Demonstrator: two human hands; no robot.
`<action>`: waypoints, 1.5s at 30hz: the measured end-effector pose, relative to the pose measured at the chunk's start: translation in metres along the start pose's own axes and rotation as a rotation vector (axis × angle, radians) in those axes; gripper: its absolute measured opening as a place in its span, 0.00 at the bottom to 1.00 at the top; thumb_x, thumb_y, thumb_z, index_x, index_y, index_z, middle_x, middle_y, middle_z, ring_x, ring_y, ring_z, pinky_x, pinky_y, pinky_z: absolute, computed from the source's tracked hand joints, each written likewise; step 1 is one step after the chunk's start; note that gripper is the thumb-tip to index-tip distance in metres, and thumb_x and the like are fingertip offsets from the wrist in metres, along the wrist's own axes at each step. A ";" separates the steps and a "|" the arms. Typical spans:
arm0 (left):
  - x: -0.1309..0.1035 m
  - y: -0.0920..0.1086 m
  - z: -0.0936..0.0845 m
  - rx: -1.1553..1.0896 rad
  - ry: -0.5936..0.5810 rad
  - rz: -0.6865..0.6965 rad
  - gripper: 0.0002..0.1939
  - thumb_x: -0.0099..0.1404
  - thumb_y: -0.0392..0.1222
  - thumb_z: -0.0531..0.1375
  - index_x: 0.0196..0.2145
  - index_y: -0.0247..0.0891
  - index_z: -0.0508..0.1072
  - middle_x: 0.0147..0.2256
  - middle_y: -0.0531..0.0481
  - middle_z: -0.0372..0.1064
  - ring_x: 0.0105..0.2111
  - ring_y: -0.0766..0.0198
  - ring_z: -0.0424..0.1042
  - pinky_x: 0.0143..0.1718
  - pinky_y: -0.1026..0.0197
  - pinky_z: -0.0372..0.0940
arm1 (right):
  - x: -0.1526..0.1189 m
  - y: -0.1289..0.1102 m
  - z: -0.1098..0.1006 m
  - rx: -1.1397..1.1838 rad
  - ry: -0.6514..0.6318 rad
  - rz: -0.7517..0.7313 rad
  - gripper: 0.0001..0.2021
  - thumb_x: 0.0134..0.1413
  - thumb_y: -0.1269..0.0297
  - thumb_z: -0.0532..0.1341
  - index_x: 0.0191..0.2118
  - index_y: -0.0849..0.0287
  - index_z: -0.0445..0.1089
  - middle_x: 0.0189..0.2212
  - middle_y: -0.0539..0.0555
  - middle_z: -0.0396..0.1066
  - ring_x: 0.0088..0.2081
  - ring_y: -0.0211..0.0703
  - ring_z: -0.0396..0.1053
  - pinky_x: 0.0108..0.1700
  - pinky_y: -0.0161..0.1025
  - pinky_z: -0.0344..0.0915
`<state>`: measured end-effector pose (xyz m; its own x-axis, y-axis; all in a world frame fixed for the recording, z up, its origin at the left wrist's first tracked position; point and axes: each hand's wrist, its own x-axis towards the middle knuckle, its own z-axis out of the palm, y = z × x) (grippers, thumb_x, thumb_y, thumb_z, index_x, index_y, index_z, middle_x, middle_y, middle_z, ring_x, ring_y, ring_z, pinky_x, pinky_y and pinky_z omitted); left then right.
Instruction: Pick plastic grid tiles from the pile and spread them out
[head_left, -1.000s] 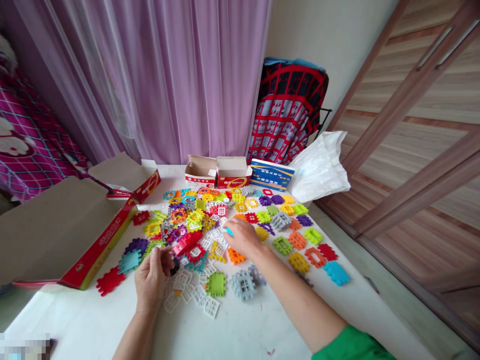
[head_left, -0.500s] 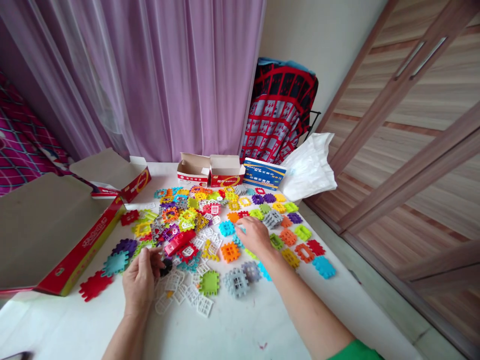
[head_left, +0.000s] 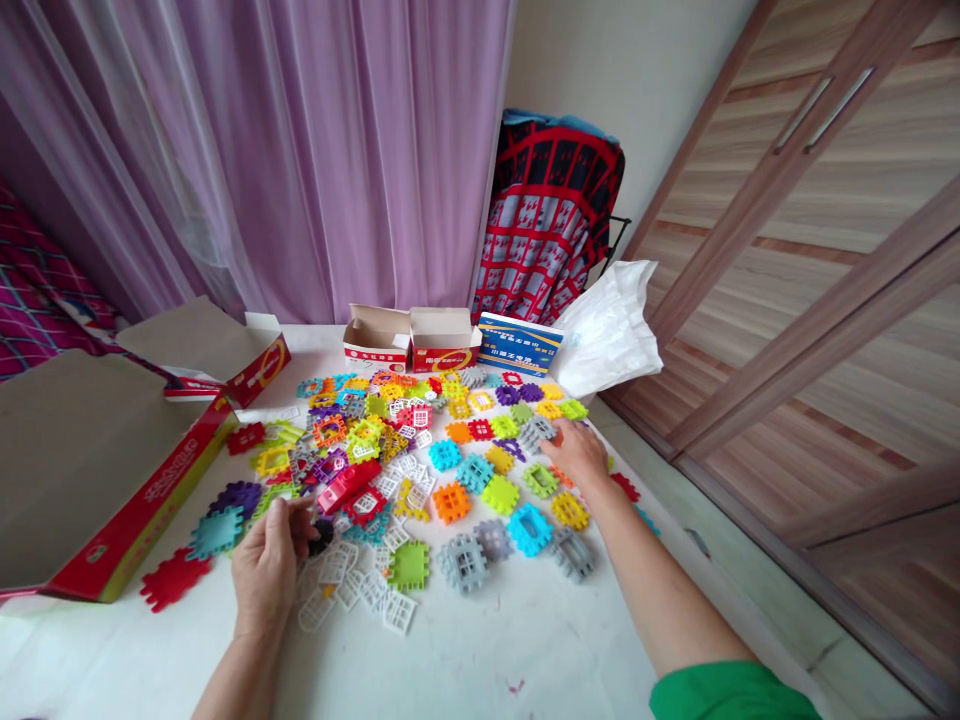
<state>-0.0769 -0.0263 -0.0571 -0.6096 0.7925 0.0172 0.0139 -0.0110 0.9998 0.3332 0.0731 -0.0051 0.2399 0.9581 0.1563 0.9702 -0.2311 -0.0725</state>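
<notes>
Colourful plastic interlocking pieces lie spread over a white table [head_left: 465,660]. At the left of the pile is my left hand [head_left: 271,560], its fingers curled beside a black round piece [head_left: 322,537]; what its fingertips hold, if anything, is hidden. A red block [head_left: 348,486] rests just beyond it. My right hand [head_left: 576,452] reaches over the right side, fingertips at a stack of grey pieces [head_left: 538,433]; whether they grip it is unclear. White window-shaped pieces [head_left: 399,611] and a green square [head_left: 409,567] lie between my hands, nearer the front.
A large open red box [head_left: 161,490] stands at the left, another open box [head_left: 259,370] behind it. Small open cartons [head_left: 376,352], a blue box [head_left: 519,345] and a white plastic bag [head_left: 611,335] line the back edge.
My right hand has moved right, from the middle pieces to the grey stack, uncovering turquoise, green and blue pieces. My left hand stays by the black piece. The view has shifted slightly.
</notes>
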 end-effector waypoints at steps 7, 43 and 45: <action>-0.001 0.004 0.001 0.036 -0.002 0.005 0.30 0.60 0.67 0.56 0.33 0.34 0.78 0.20 0.52 0.68 0.18 0.68 0.63 0.18 0.65 0.58 | 0.003 0.001 -0.003 0.065 0.041 0.018 0.17 0.56 0.58 0.60 0.49 0.57 0.72 0.46 0.60 0.74 0.48 0.52 0.70 0.48 0.42 0.62; -0.012 0.003 0.004 0.249 -0.041 0.212 0.23 0.65 0.57 0.53 0.32 0.35 0.79 0.20 0.51 0.69 0.21 0.65 0.69 0.22 0.64 0.63 | -0.207 -0.070 0.018 0.353 0.214 -0.330 0.16 0.47 0.58 0.68 0.40 0.56 0.66 0.37 0.55 0.73 0.41 0.49 0.71 0.43 0.41 0.63; -0.012 0.003 0.003 0.247 -0.042 0.219 0.23 0.65 0.57 0.53 0.32 0.35 0.79 0.20 0.51 0.69 0.21 0.65 0.69 0.22 0.64 0.63 | -0.209 -0.062 0.016 0.333 0.187 -0.338 0.10 0.49 0.60 0.66 0.35 0.55 0.66 0.33 0.53 0.73 0.37 0.47 0.71 0.40 0.39 0.62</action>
<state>-0.0671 -0.0334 -0.0540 -0.5379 0.8121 0.2261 0.3361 -0.0393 0.9410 0.2223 -0.1099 -0.0491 -0.0544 0.9164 0.3965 0.9386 0.1824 -0.2929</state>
